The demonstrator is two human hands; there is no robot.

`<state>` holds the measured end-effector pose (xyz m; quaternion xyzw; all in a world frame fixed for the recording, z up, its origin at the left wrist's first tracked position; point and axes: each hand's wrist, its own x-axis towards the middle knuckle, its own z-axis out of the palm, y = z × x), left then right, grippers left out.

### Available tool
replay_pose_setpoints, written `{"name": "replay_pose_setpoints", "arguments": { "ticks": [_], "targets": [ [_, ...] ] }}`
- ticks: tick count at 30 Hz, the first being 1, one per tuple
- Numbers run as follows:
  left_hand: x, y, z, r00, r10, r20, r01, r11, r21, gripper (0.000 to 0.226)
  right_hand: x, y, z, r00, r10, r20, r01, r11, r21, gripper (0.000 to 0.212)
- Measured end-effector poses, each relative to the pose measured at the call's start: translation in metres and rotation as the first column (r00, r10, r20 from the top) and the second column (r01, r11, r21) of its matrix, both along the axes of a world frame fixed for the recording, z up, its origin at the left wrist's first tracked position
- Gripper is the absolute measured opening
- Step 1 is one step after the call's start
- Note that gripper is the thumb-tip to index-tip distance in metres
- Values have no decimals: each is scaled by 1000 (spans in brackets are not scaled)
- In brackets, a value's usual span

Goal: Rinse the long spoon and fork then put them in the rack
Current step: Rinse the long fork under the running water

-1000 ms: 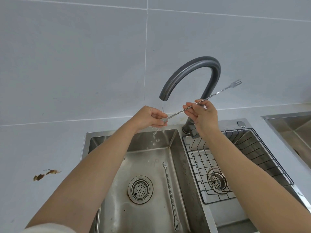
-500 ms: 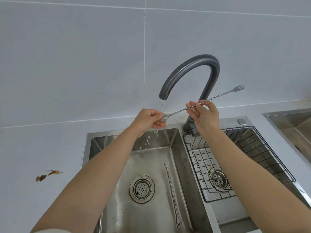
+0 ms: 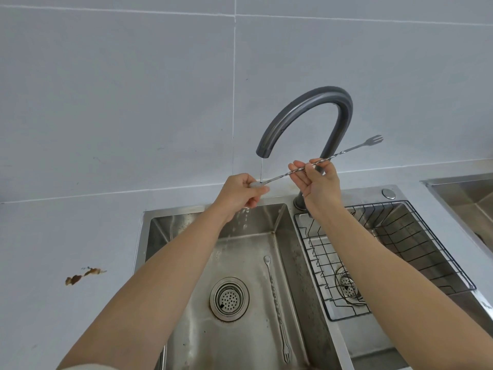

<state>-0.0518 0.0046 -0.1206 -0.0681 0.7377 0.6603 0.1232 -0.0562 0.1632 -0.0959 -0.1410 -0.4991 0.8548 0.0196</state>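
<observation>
Here, both hands, left hand (image 3: 241,193) and right hand (image 3: 318,182), pinch a twisted spoon-fork stirrer (image 3: 320,162) under the faucet (image 3: 306,113) trickle, a second stirrer (image 3: 276,308) lying in the left basin (image 3: 186,329), the wire rack (image 3: 416,244) in the right basin holding nothing.

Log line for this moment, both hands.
left hand: rubbing spoon end under stream | right hand: gripping held utensil | second utensil: in basin | rack: empty
</observation>
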Motion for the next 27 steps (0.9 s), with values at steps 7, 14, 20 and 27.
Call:
{"name": "replay_pose_setpoints", "arguments": {
  "ticks": [7,14,20,27],
  "targets": [
    [1,-3,3,997,-30,71,18,986,163,32,-1,4,-1,1000,-6,-6,6,1000,-15,24],
    [-4,-1,5,976,51,213,-114,948,298,17,-1,3,0,1000,18,-13,-18,1000,-11,23],
    [-6,1,6,977,55,205,-117,945,306,15,-3,8,1,1000,1,6,-1,1000,18,20],
    [-9,8,5,993,58,103,-74,986,152,9,0,12,-3,1000,18,-2,-18,1000,-3,24]
  ]
}}
